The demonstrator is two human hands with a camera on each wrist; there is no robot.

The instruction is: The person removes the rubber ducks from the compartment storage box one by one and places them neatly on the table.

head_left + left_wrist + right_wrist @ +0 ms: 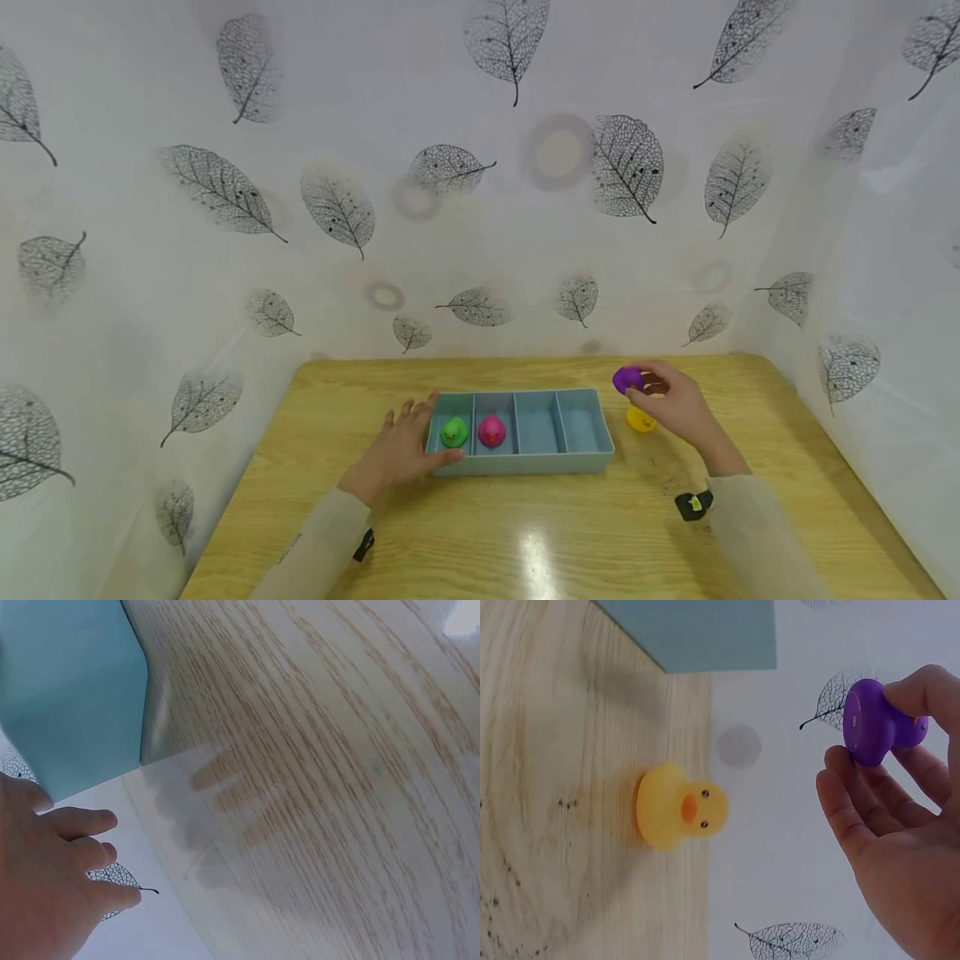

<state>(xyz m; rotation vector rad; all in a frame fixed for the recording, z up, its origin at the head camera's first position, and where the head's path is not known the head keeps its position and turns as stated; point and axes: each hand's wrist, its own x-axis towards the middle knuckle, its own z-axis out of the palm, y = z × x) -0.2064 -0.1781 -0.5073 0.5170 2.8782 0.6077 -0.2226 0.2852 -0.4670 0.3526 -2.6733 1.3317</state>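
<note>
A purple rubber duck (877, 724) is pinched between thumb and fingers of my right hand (673, 406), held up off the table beyond the tray's right end. Just below it, a yellow rubber duck (667, 808) stands on the table. My left hand (405, 444) rests at the left end of a pale blue divided tray (525, 464), its thumb along the front rim and its other fingers spread by the left side. Inside the tray, a green duck (453, 432) sits in the leftmost compartment and a pink duck (492, 431) in the one beside it. The two right compartments hold nothing.
The tray stands on a light wood-grain table (465, 533). White sheeting with a leaf print (480, 250) hangs behind the table and along both sides. Dark straps (693, 505) show at the wrists.
</note>
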